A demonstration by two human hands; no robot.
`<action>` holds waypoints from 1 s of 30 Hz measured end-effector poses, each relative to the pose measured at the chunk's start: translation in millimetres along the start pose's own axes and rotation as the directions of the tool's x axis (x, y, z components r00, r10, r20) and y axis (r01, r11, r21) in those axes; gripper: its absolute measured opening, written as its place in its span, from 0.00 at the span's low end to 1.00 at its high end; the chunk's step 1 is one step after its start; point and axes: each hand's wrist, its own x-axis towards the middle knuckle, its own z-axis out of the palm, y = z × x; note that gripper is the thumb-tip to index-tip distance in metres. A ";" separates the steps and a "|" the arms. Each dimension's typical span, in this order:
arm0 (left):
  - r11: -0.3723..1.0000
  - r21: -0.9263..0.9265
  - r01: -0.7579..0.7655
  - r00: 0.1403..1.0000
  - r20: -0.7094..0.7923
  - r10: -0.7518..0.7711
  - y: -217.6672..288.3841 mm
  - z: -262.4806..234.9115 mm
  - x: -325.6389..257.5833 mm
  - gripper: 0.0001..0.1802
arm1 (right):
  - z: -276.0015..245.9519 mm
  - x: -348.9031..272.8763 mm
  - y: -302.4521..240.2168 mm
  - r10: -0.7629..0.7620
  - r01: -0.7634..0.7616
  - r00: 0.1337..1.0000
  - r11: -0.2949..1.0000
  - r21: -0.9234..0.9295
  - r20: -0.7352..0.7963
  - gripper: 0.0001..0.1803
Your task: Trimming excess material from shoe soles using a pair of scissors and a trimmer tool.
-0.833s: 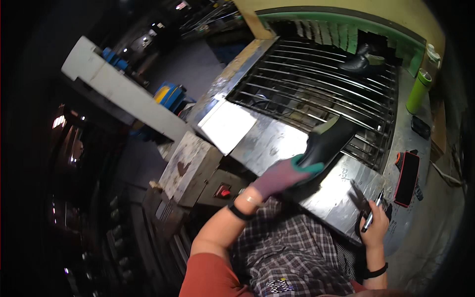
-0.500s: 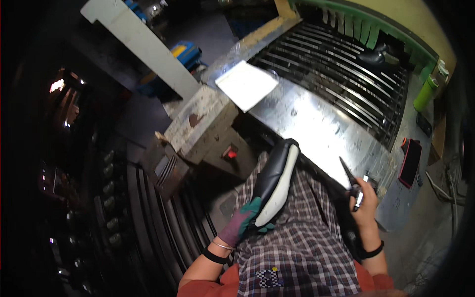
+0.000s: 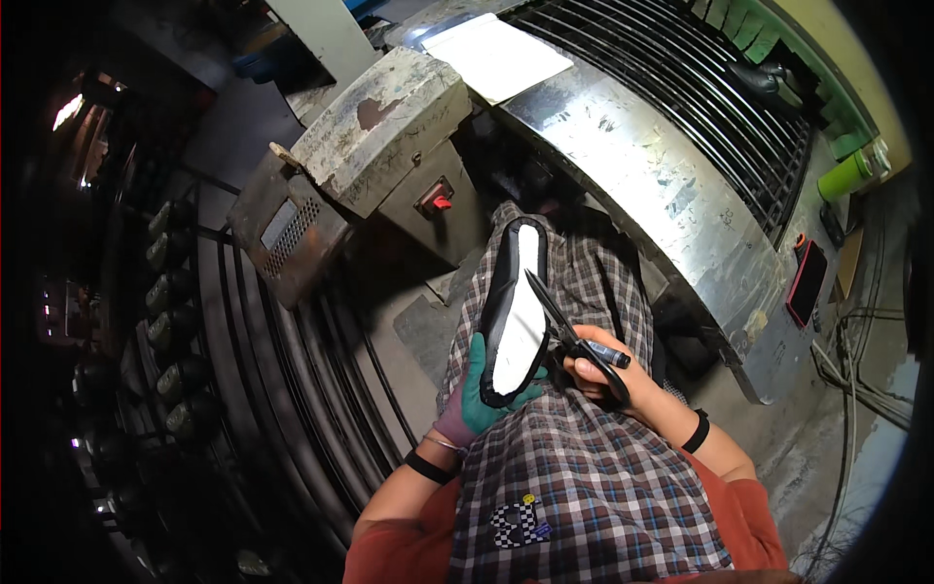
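Note:
My left hand [image 3: 477, 404], in a green and purple glove, is wrapped round the heel end of a black shoe upper [image 3: 498, 316] above my lap. Its white underside [image 3: 520, 331] faces up and the toe points away from me. In my bare right hand [image 3: 618, 375] is a pair of black-handled scissors [image 3: 556, 313], their dark pointed blades lying over the white underside. Whether the tips touch it I cannot tell. A short black tube with a pale band, like a marker [image 3: 608, 354], is also held in the right hand. A checked apron [image 3: 584, 467] covers my lap.
Ahead, a metal ledge [image 3: 632, 146] fronts a conveyor of rods [image 3: 671, 92] bearing a dark shoe [image 3: 764, 83]. White paper [image 3: 496, 56] lies on the ledge. A red-edged phone [image 3: 807, 282] and green bottle [image 3: 844, 177] sit right. A metal box with a red switch [image 3: 441, 203] stands left.
My left hand has turned the shoe upper so its white underside faces up. My right hand has brought the scissors leftward from the ledge onto the shoe. The view has shifted too.

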 end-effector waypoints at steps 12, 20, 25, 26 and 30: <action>0.987 -0.159 -0.030 0.998 -0.065 0.020 6.6 4.0 -1.2 0.38 | 9.1 20.3 5.8 0.036 -0.035 0.999 0.999 -0.033 0.031 0.25; 0.978 -0.210 0.019 1.000 -0.013 -0.023 7.1 -6.0 -1.3 0.37 | 11.0 14.9 3.8 0.038 -0.035 0.999 0.993 -0.114 0.023 0.25; 0.459 0.736 -0.498 0.827 0.244 0.507 -3.0 -1.4 -5.1 0.41 | 15.9 9.2 -7.9 0.094 -0.086 0.995 0.981 -0.171 0.037 0.23; 0.460 0.734 -0.500 0.826 0.243 0.508 -0.5 -3.5 -4.8 0.41 | 14.7 7.8 -9.5 0.036 -0.029 0.999 0.964 -0.266 0.025 0.22; 0.987 -0.162 0.024 0.996 0.085 -0.011 11.5 -8.8 -9.0 0.41 | 5.4 4.0 -27.9 -0.359 0.329 0.903 0.229 -0.916 0.235 0.26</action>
